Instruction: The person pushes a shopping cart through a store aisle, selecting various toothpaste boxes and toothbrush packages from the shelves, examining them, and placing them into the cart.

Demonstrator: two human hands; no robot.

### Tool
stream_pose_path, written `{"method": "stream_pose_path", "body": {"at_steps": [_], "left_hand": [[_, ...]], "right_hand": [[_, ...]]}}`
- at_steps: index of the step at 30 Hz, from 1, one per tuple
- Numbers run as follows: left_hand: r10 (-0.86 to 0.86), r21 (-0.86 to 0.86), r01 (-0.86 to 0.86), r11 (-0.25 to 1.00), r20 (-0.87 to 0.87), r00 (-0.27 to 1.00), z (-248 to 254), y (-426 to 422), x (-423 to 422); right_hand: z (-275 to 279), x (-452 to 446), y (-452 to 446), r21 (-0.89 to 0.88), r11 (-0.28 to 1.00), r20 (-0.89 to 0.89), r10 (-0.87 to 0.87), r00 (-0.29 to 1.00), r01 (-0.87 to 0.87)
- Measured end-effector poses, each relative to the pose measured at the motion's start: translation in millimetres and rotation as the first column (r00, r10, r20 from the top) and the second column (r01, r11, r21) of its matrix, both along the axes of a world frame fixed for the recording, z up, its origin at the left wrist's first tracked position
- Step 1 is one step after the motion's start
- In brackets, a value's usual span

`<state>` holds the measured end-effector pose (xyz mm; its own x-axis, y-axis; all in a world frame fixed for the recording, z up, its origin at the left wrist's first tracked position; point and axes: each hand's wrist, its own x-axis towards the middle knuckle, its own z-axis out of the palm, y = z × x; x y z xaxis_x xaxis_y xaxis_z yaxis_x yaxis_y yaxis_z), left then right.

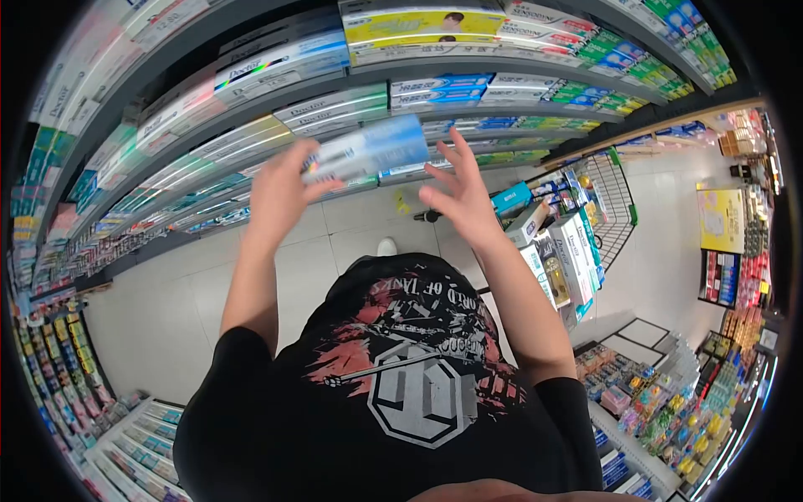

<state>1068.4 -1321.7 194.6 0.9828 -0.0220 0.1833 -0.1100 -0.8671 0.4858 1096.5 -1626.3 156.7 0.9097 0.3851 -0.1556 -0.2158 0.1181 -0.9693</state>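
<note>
My left hand point(283, 194) grips the left end of a white and blue toothpaste box point(372, 151), which is blurred by motion. The box is held in the air, tilted slightly up to the right, in front of the shelves. My right hand point(462, 192) is open, its fingers spread, just right of the box's blue end and apart from it. Behind the box, stacked toothpaste boxes point(330, 115) line the shelf.
A shopping cart point(617, 201) holding several boxes stands to my right. Shelves of toothpaste point(427, 33) curve across the front and left. Pale floor tiles point(159, 309) lie below. More display racks point(728, 217) stand at the far right, and a low shelf point(142, 448) is at the lower left.
</note>
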Motion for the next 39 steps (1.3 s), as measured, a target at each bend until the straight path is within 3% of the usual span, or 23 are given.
{"method": "stream_pose_path", "body": {"at_steps": [1, 4, 6, 7, 10, 12, 14, 17, 20, 23, 28, 34, 36, 39], "left_hand": [[-0.077, -0.025, 0.076, 0.997, -0.014, 0.997, -5, -8, -7], [-0.264, -0.129, 0.249, 0.960, -0.119, 0.957, -10, -37, -17], [-0.332, -0.237, 0.271, 0.933, -0.276, 0.902, 1, -53, -21], [-0.363, -0.286, 0.276, 0.918, -0.320, 0.875, 1, -55, -18], [-0.561, -0.814, 0.045, 0.579, -0.357, 0.747, -32, -50, 10], [-0.531, -0.885, -0.245, 0.397, -0.439, 0.725, -31, -64, 15], [-0.589, -0.858, -0.475, 0.195, -0.489, 0.643, -37, -85, 21], [-0.570, -0.760, -0.642, 0.101, -0.573, 0.589, -32, -127, 10], [-0.656, -0.732, -0.670, 0.122, -0.566, 0.500, -23, -150, -1], [-0.706, -0.756, -0.641, 0.130, -0.524, 0.475, -28, -158, -6], [-0.734, -0.748, -0.613, 0.254, -0.562, 0.382, -31, -174, 1], [-0.797, -0.795, -0.506, 0.334, -0.525, 0.299, -47, -203, 7], [-0.749, -0.785, -0.462, 0.412, -0.581, 0.320, -48, -221, 3], [-0.725, -0.789, -0.405, 0.462, -0.599, 0.340, -43, -244, -5]], "right_hand": [[4, -11, -7, -0.104, 0.994, 0.114, -0.013, 0.993, 0.025], [5, -32, -25, -0.056, 0.997, 0.214, -0.033, 0.976, 0.046], [6, -44, -37, -0.024, 0.994, 0.173, -0.099, 0.980, 0.105], [5, -50, -46, -0.102, 0.987, 0.160, -0.108, 0.981, 0.125], [2, -62, -67, -0.213, 0.943, 0.177, -0.220, 0.959, 0.256], [-4, -70, -75, -0.065, 0.923, 0.026, -0.378, 0.925, 0.379], [-1, -80, -77, -0.061, 0.867, -0.024, -0.497, 0.868, 0.495], [-7, -100, -90, -0.149, 0.782, 0.029, -0.609, 0.793, 0.605], [-8, -129, -100, -0.233, 0.705, 0.036, -0.682, 0.730, 0.670], [-5, -151, -104, -0.185, 0.660, 0.018, -0.738, 0.674, 0.728], [-5, -182, -108, -0.150, 0.615, 0.056, -0.776, 0.628, 0.774], [-1, -225, -155, -0.143, 0.764, -0.050, -0.640, 0.767, 0.629], [12, -233, -178, -0.160, 0.816, -0.061, -0.570, 0.820, 0.555], [35, -238, -210, -0.414, 0.822, 0.082, -0.394, 0.915, 0.391]]}}
